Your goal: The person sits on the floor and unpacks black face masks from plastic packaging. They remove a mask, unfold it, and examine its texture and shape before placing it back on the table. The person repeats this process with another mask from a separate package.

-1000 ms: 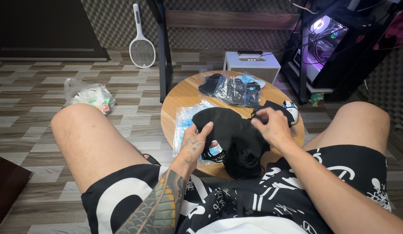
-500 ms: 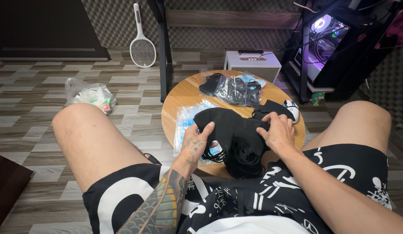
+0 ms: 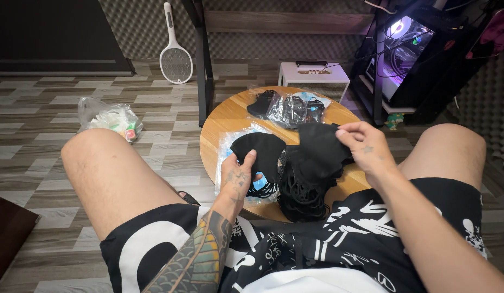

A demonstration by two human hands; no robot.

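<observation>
Over table [image 3: 225, 116], hands [image 3: 238, 173] pinching masks [image 3: 260, 147]

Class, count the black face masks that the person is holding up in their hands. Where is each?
2: one black mask in the left hand, another in the right hand. More lie stacked in the pile below, uncountable.

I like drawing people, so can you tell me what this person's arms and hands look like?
Both arms are bare, with no sleeves, gloves, watch or rings in view. The left forearm carries a large colourful tattoo in greens, orange and dark lines, and the left hand has dark ink on its back. The right hand has a small star tattoo. The right forearm looks plain.
</observation>
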